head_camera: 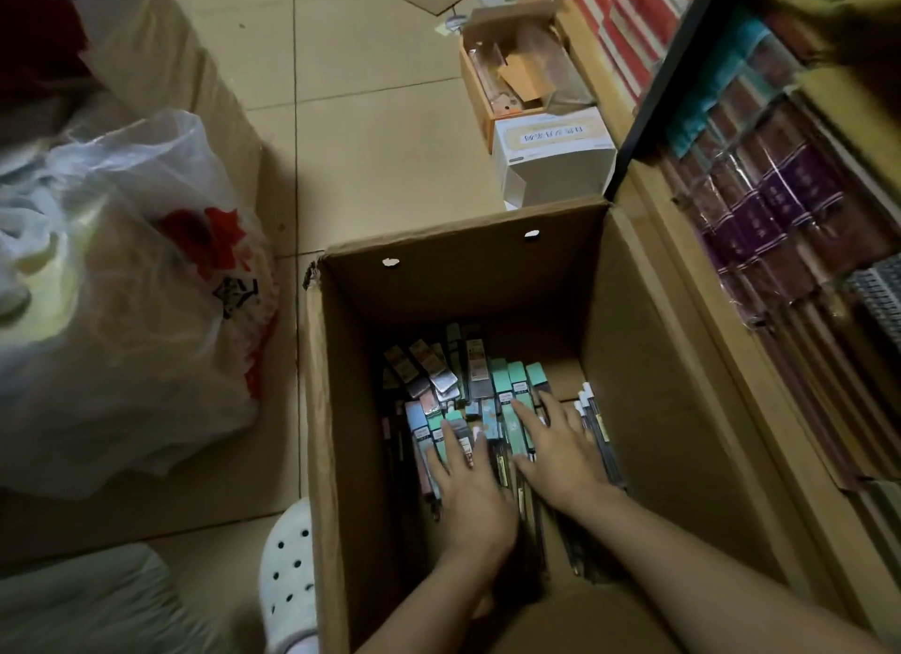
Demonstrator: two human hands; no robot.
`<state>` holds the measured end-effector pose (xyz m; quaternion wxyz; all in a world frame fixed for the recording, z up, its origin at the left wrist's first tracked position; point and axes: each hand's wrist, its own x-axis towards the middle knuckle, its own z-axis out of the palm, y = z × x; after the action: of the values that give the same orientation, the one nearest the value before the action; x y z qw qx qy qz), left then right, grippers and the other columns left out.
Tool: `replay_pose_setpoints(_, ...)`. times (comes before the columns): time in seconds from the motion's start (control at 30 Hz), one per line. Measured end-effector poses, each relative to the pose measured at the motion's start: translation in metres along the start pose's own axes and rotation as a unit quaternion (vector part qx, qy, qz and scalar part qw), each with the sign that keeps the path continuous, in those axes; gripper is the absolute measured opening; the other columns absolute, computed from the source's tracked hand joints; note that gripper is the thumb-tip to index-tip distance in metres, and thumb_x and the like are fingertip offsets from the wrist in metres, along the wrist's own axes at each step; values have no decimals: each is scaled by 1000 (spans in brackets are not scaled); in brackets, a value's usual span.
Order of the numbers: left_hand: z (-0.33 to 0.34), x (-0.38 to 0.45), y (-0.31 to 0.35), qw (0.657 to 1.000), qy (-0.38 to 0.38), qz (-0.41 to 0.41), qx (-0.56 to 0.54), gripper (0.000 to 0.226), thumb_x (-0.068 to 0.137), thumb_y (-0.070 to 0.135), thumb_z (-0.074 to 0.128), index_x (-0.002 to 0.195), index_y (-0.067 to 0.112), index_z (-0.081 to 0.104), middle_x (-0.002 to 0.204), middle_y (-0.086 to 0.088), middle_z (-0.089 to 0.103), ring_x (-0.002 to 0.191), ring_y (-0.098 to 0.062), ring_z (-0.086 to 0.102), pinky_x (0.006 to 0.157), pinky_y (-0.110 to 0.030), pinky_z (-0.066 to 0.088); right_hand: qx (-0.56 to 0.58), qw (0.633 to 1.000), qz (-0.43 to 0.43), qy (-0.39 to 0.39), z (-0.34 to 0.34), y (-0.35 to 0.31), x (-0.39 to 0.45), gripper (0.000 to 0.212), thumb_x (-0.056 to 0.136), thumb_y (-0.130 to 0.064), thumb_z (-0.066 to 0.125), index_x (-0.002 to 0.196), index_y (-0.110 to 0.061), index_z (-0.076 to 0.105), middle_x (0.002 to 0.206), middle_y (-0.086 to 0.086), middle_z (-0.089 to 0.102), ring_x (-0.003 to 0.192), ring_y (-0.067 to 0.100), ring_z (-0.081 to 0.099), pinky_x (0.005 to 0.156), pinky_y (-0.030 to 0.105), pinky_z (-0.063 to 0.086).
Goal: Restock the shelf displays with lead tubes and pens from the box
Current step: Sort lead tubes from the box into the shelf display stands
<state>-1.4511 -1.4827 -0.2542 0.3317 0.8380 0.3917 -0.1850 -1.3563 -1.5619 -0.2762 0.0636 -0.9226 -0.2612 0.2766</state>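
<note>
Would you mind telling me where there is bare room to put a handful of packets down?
Bare floor tiles lie beyond the box, between the plastic bag and the white carton. Inside the box, packets and both hands crowd the bottom.

white box [553,153] label, characters blurred, unreadable

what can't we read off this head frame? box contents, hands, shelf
- Packets in the cardboard box, head view: print too small and dim; the left hand and right hand cover the ones beneath.
- Both palms: turned down, so any pinch is hidden.
- Shelf stock: blurred and cut off by the right edge.
- Plastic bag: contents veiled by the film.
</note>
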Motion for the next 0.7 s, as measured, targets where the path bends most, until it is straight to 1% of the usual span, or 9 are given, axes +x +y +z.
replay_pose_setpoints(0.07,-2,-1,-5,999,36,9,-5,79,92,17,58,154,33,12,158,2,-27,147,-28,-19,118,-42,18,14,1000,-2,5,-2,1,1,71,91,-40,61,151,-36,23,160,-1,12,145,25,15,113,44,28)
replay_pose_setpoints(0.13,-6,1,-11,998,56,-19,1,77,93,24,57,153,32,9,158,-4,-27,148,-30,-15,119,-45,12,32,999,-1,15,-2,1,2,72,89,-38,64,150,-33,27,158,-1,16,144,24,18,113,43,30)
replay_pose_setpoints(0.27,-6,7,-12,997,2,-63,-39,79,97,31,52,155,23,-1,154,-5,-35,148,-28,-16,120,-42,10,95,994,34,43,0,-12,2,65,91,-38,64,148,-27,34,152,-1,26,140,22,25,109,38,38)
replay_pose_setpoints(0.4,6,-2,-4,998,-33,-31,-48,78,98,29,50,155,21,-3,149,1,-43,145,-22,-26,119,-39,5,140,984,73,85,4,-19,2,57,90,-30,67,141,-24,42,139,0,41,129,20,41,99,33,44)
replay_pose_setpoints(0.47,12,-5,-1,997,-57,-9,-47,77,97,27,51,155,23,0,150,5,-42,145,-20,-25,119,-39,9,176,973,105,103,2,-18,3,59,87,-23,71,138,-23,41,134,1,48,121,21,50,94,35,48)
replay_pose_setpoints(0.53,14,-6,0,996,-67,5,-58,75,96,23,53,155,24,7,157,8,-30,147,-19,-18,119,-39,12,219,959,143,106,0,-16,5,63,84,-17,75,137,-21,41,128,4,54,116,23,55,91,37,51)
replay_pose_setpoints(0.6,11,-4,-2,994,-53,14,-96,67,95,18,54,153,25,21,161,10,-12,149,-17,-7,119,-37,13,252,947,175,92,-2,-12,7,60,81,-16,77,132,-17,46,122,6,58,111,25,58,88,38,53)
replay_pose_setpoints(0.67,6,-1,-6,990,-20,20,-135,56,94,12,55,146,25,37,161,10,8,148,-15,8,118,-34,16,275,938,194,80,-3,-7,9,47,81,-16,77,123,-13,56,115,8,61,101,22,61,81,34,54)
replay_pose_setpoints(0.7,3,1,-9,987,0,20,-158,51,93,9,55,141,24,44,158,9,19,146,-16,17,118,-35,20,281,936,195,80,-4,-4,8,40,83,-16,75,120,-10,60,111,8,63,95,18,61,75,28,52)
